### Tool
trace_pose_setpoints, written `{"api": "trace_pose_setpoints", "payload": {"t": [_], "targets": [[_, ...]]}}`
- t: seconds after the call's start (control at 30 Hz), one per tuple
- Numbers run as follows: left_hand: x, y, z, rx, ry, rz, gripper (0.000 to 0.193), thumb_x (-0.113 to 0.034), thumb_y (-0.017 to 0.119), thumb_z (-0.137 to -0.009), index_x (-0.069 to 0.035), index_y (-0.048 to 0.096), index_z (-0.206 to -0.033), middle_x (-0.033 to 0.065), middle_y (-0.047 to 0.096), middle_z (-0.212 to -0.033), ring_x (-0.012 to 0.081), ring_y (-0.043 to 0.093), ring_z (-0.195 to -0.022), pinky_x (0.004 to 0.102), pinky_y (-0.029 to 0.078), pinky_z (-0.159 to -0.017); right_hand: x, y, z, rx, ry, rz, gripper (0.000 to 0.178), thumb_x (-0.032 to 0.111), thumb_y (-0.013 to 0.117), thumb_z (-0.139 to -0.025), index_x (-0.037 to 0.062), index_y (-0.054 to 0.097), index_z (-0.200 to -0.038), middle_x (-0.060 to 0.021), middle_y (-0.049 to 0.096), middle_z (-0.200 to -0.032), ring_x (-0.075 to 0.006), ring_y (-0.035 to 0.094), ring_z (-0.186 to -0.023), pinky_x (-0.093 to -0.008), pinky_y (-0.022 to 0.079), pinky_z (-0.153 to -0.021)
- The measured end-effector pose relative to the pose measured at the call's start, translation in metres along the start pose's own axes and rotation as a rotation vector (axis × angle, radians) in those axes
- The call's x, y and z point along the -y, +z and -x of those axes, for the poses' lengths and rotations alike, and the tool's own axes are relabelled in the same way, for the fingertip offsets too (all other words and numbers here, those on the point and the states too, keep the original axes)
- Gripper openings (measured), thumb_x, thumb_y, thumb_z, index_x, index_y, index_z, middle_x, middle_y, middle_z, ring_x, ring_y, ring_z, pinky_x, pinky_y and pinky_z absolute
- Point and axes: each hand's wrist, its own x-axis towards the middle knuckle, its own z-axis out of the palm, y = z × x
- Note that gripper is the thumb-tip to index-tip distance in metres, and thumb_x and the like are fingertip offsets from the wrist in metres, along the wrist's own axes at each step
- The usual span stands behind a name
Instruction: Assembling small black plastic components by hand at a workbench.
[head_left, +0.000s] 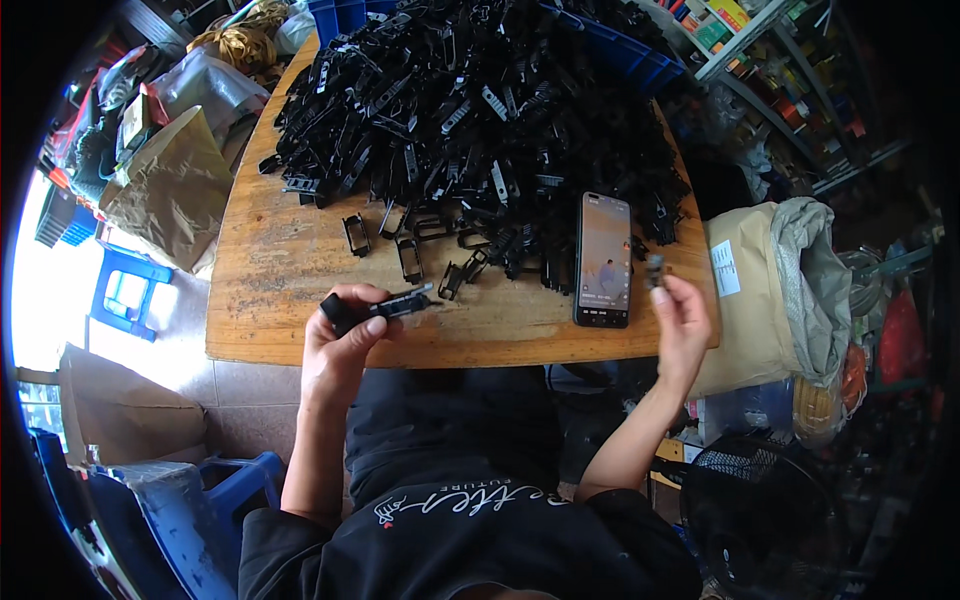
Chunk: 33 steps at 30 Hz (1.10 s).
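My left hand, near the table's front edge, is closed around a long black plastic part whose narrow end points right. A black block-shaped end shows by the same fingers; whether it belongs to that part I cannot tell. Over at the right edge, my right hand pinches a small dark grey piece between thumb and fingers, too small to name. Between the hands, nearer the right one, a phone with a lit screen leans upright. Several loose black frames lie beyond my left hand.
A large heap of black plastic parts covers the far part of the wooden table. Blue crates stand behind it. Paper sacks flank the table, one on the right. At left is a blue stool; a black fan stands lower right.
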Motion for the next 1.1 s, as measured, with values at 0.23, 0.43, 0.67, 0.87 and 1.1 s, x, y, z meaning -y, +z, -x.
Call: {"api": "trace_pose_setpoints", "payload": {"t": [0.23, 0.43, 0.67, 0.87, 1.1], "targets": [[0.017, 0.037, -0.001, -0.08, 0.044, 0.086, 0.023, -0.001, 0.059, -0.08, -0.002, 0.053, -0.103, 0.0063, 0.058, -0.093, 0.0137, 0.057, -0.081, 0.026, 0.047, -0.074, 0.041, 0.114, 0.068, 0.766, 0.152, -0.474, 0.019, 0.007, 0.065, -0.079, -0.0016, 0.057, -0.095, -0.0013, 0.06, -0.081, -0.0047, 0.054, -0.072, -0.0191, 0.045, -0.065], [0.017, 0.032, 0.003, -0.157, 0.18, -0.19, 0.022, 0.001, 0.061, -0.079, -0.003, 0.056, -0.1, 0.0038, 0.058, -0.092, 0.0093, 0.054, -0.082, 0.0223, 0.043, -0.075, 0.055, 0.135, 0.064, 0.827, -0.128, -0.222, 0.019, 0.005, 0.067, -0.077, 0.0009, 0.059, -0.093, -0.0048, 0.058, -0.088, -0.0097, 0.056, -0.076, -0.0218, 0.046, -0.067], [0.016, 0.026, -0.001, -0.237, 0.097, -0.235, 0.02, 0.002, 0.062, -0.078, -0.003, 0.057, -0.098, 0.0006, 0.058, -0.087, 0.0069, 0.052, -0.078, 0.02, 0.043, -0.071, 0.049, 0.142, 0.065, 0.756, -0.435, -0.084, 0.022, 0.004, 0.069, -0.073, 0.0017, 0.057, -0.091, -0.0064, 0.061, -0.079, -0.0156, 0.061, -0.071, -0.0262, 0.049, -0.063], [0.015, 0.027, 0.0, -0.229, 0.145, -0.267, 0.022, 0.002, 0.063, -0.076, -0.002, 0.057, -0.096, 0.0017, 0.059, -0.085, 0.0076, 0.053, -0.075, 0.0201, 0.043, -0.068, 0.055, 0.145, 0.064, 0.677, -0.558, -0.026, 0.03, 0.002, 0.068, -0.071, 0.0051, 0.057, -0.098, -0.009, 0.058, -0.085, -0.0228, 0.059, -0.073, -0.0312, 0.049, -0.062], [0.013, 0.027, -0.003, -0.222, 0.119, -0.317, 0.021, -0.001, 0.062, -0.079, -0.002, 0.056, -0.099, 0.0004, 0.057, -0.078, 0.0053, 0.051, -0.07, 0.019, 0.043, -0.064, 0.058, 0.143, 0.062, 0.722, -0.565, 0.007, 0.036, -0.004, 0.065, -0.072, 0.0067, 0.057, -0.105, -0.0084, 0.057, -0.083, -0.0238, 0.059, -0.072, -0.0311, 0.049, -0.061]]}}
